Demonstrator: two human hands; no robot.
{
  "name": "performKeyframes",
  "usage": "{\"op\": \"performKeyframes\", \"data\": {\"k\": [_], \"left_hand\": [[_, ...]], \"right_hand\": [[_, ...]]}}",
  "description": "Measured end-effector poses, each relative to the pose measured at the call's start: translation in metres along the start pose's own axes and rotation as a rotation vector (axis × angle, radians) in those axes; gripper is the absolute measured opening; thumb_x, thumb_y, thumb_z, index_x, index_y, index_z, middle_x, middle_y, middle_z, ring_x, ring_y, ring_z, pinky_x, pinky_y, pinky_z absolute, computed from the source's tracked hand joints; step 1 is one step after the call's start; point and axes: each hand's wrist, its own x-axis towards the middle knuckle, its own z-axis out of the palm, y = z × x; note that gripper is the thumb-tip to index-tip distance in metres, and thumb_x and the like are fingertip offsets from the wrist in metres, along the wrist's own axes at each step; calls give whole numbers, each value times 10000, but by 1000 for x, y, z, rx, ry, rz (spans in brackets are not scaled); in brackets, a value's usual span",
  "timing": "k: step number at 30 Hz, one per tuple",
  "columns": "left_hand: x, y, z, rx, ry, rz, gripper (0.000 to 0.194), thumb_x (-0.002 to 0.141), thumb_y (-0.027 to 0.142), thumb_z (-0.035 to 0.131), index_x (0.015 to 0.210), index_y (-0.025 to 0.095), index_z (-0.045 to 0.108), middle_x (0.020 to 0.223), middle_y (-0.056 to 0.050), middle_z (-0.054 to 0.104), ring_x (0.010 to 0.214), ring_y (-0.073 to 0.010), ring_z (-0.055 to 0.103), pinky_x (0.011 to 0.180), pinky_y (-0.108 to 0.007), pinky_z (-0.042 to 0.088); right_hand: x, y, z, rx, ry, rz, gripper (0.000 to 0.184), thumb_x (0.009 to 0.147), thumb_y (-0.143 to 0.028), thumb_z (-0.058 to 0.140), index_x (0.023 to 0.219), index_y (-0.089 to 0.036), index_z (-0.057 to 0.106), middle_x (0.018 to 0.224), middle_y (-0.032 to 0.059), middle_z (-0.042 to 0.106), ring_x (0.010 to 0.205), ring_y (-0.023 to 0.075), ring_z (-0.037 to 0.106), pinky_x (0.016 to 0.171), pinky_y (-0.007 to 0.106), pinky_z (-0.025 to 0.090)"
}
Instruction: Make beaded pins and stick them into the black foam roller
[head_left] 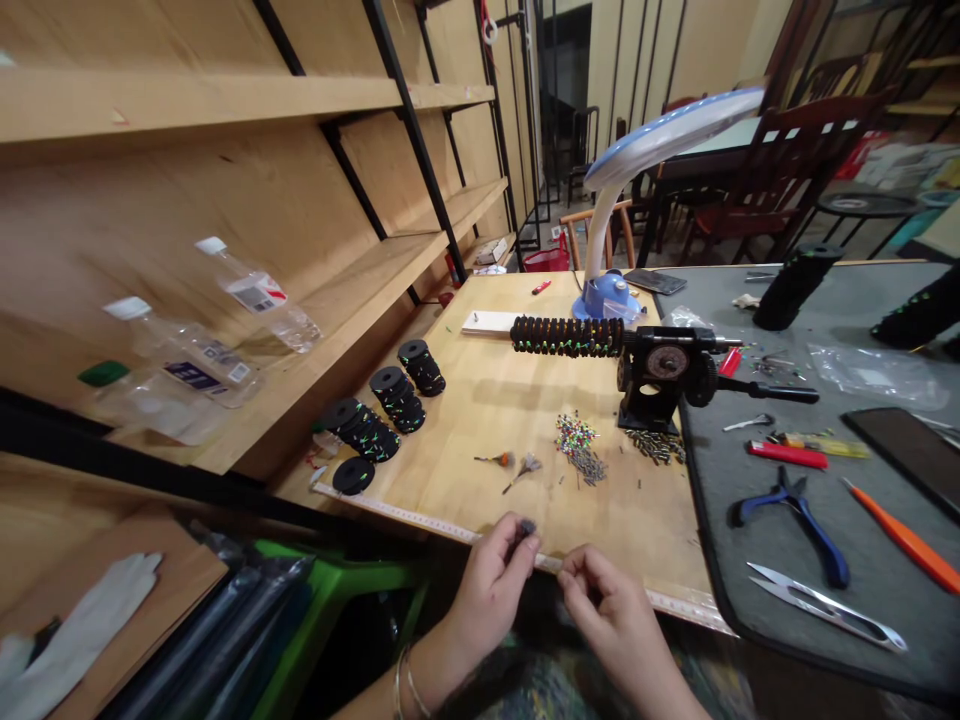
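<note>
Pinching a dark clump (527,527), the left hand (496,572) sits at six o'clock; the right hand (609,600), fingertips together, at five, by the surface (487,400).

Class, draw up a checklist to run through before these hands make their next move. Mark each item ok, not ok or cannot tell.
1. Left hand has a grip on the small dark piece: ok.
2. Right hand holds something between its pinched fingertips: cannot tell, too small to see.
3. Black roll sits on the hand-cranked device: ok.
4. Coloured beads lie apart from the grey pieces: not ok, the piles meet.
5. Pliers and tweezers lie on the mat: ok.
</note>
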Motion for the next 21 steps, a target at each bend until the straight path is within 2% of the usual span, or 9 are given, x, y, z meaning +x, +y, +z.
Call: {"op": "performKeyframes", "data": {"k": [4, 9, 13, 16, 19, 21], "left_hand": [[0, 2, 2, 31, 60, 54, 230, 901, 357, 536, 739, 194, 535, 647, 23, 487, 633, -143, 472, 601, -231, 365], [3, 11, 6, 15, 72, 104, 195, 885, 331, 568, 763, 179, 582, 717, -6, 539, 690, -153, 499, 648, -245, 395], [10, 12, 8, -279, 47, -23, 255, 833, 406, 636, 758, 175, 556, 659, 22, 513, 606, -119, 470, 590, -227, 398], [17, 12, 7, -461, 107, -120, 325, 749, 445, 722, 760, 169, 551, 633, 41, 508, 556, -84, 433, 537, -190, 359], [23, 13, 0, -533, 196, -139, 361, 696, 444, 770, 756, 160, 555, 645, 44, 515, 552, -65, 421, 522, -167, 331], [25, 13, -6, -527, 201, -134, 354, 694, 430, 776, 761, 154, 565, 644, 44, 513, 556, -62, 416, 526, -165, 327]], "right_hand": [[1, -1, -1, -163, -47, -63, 147, 841, -275, 463, 707, -216, 481, 526, -68, 423, 452, 114, 420, 477, 216, 330], [1, 0, -5, -286, -22, -112, 117, 839, -251, 436, 725, -230, 452, 515, -66, 445, 422, 117, 452, 455, 214, 322], [0, -1, -7, -314, -53, -120, 107, 844, -237, 410, 738, -235, 428, 531, -65, 452, 424, 114, 454, 455, 211, 317], [0, -1, -9, -307, -59, -121, 96, 839, -233, 414, 743, -235, 420, 540, -71, 431, 430, 112, 445, 458, 209, 315], [1, 0, -13, -278, -42, -133, 114, 831, -223, 431, 719, -235, 412, 545, -76, 408, 445, 108, 435, 469, 206, 317], [2, 1, -16, -235, -17, -136, 130, 831, -229, 445, 705, -232, 417, 558, -72, 412, 468, 110, 439, 480, 205, 327]]}}
